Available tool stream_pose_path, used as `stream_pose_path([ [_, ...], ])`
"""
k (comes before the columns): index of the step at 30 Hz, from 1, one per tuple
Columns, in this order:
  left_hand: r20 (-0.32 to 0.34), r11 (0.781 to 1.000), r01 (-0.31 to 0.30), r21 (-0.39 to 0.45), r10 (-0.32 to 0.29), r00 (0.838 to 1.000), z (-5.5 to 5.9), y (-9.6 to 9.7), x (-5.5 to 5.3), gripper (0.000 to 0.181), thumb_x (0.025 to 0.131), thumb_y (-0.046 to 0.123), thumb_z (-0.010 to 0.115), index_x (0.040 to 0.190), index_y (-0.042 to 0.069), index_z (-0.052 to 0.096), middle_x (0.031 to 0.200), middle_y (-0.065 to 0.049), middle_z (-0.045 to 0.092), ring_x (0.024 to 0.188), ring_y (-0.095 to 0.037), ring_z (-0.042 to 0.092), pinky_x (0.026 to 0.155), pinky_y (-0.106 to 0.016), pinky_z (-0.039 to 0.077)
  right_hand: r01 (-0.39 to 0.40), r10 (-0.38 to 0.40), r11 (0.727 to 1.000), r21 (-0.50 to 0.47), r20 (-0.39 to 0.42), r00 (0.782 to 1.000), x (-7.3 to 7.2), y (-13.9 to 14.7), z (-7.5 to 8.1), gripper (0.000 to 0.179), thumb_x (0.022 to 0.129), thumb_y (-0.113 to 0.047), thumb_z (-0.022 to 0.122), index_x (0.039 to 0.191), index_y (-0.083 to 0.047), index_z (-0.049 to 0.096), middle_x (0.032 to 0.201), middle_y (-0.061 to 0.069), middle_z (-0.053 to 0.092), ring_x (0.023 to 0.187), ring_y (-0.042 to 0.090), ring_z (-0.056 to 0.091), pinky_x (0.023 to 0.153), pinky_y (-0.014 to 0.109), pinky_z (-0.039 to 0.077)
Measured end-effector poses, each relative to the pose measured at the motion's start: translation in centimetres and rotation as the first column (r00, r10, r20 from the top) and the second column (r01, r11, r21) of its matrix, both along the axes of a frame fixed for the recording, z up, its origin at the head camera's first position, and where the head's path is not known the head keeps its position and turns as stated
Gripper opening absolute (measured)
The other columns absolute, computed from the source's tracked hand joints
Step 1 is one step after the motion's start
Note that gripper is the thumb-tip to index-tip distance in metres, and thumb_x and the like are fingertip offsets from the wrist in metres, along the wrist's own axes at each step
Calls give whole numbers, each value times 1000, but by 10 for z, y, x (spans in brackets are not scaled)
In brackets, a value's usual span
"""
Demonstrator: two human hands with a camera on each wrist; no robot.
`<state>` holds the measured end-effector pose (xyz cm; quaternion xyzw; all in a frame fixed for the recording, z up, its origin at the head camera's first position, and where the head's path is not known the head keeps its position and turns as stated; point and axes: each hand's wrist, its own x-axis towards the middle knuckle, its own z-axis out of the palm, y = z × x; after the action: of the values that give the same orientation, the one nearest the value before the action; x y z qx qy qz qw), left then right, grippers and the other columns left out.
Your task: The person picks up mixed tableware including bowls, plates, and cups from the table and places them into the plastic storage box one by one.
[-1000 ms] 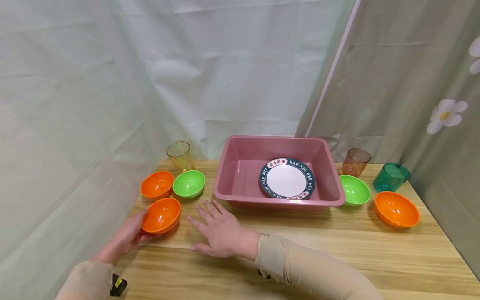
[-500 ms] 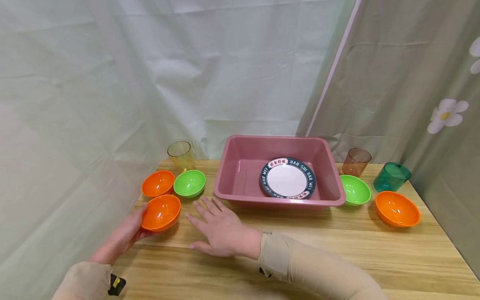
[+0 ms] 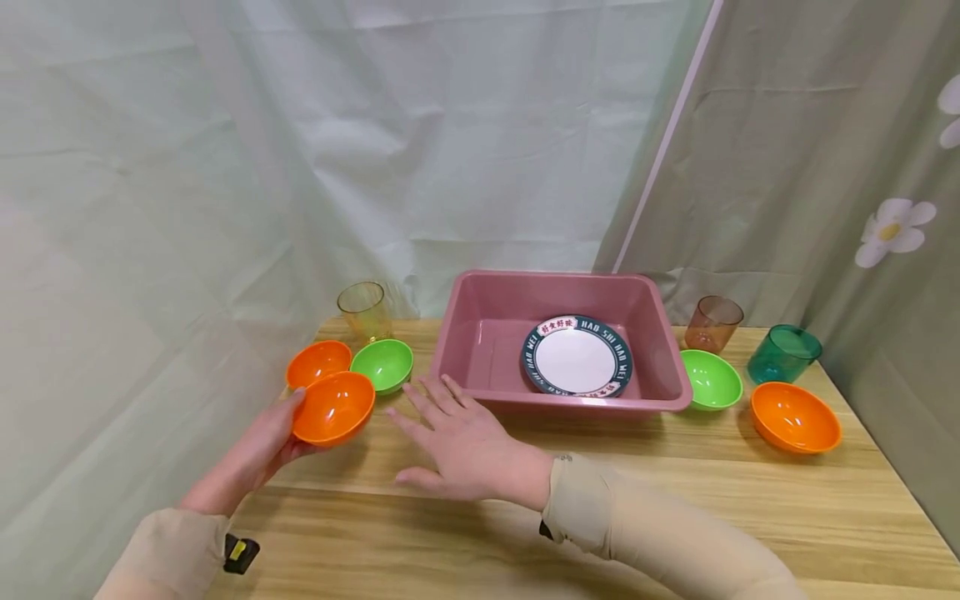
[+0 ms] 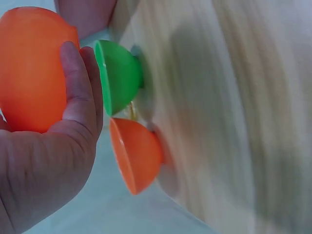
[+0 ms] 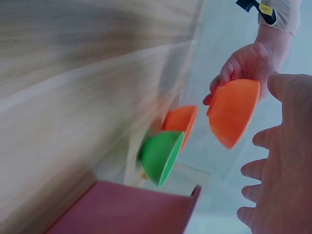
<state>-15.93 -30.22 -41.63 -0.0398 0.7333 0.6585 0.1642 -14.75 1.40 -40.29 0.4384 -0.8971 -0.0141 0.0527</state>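
My left hand grips an orange bowl by its left side, thumb near the rim and fingers beneath. The wrist views show this bowl raised off the table. Behind it a second orange bowl and a green bowl stand side by side on the wood. My right hand hovers palm down with fingers spread, holding nothing, between the gripped bowl and the pink basin. A white plate with a dark patterned rim lies inside the basin.
A yellow clear cup stands at the back left. Right of the basin are a brownish cup, a teal cup, a green bowl and an orange bowl. Curtains border the wooden table.
The gripped orange bowl has risen and shifted right with my left hand, now partly covering the orange bowl behind. My right hand has moved right, toward the basin.
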Motion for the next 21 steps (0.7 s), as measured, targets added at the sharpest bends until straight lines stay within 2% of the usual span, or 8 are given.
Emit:
stream_pose_path([
  [4, 4, 1000, -12, 24, 12, 1000, 9, 11, -6, 72, 113, 42, 22, 157, -12, 3, 124, -15, 59, 96, -17, 70, 87, -43, 59, 6, -7, 1000, -12, -33, 999, -2, 15, 2, 80, 101, -73, 22, 165, -26, 20, 171, 10, 7, 157, 32, 3, 125, 48, 1],
  [9, 13, 999, -24, 25, 24, 1000, 22, 32, -14, 72, 112, 42, 28, 157, -11, 9, 123, -17, 58, 93, -17, 70, 84, -41, 60, 22, -23, 999, -47, -15, 1000, -5, 37, 5, 79, 102, -70, 29, 165, -23, 22, 171, 9, 9, 157, 31, 0, 125, 49, 2],
  [14, 10, 1000, 25, 13, -25, 1000, 33, 55, -21, 67, 113, 40, 28, 158, -8, 14, 137, -27, 49, 97, -18, 69, 86, -40, 60, 55, -57, 994, -90, -28, 998, -9, 64, 9, 80, 102, -68, 37, 165, -21, 23, 170, 10, 14, 157, 32, 3, 125, 51, 5],
  [21, 9, 995, 99, 3, -99, 995, 42, 86, -33, 62, 114, 37, 27, 157, -7, 21, 134, -28, 52, 98, -20, 69, 87, -40, 59, 123, -125, 984, -126, -11, 992, -11, 103, 12, 80, 101, -66, 44, 164, -18, 28, 170, 10, 17, 156, 33, 8, 125, 50, 3],
])
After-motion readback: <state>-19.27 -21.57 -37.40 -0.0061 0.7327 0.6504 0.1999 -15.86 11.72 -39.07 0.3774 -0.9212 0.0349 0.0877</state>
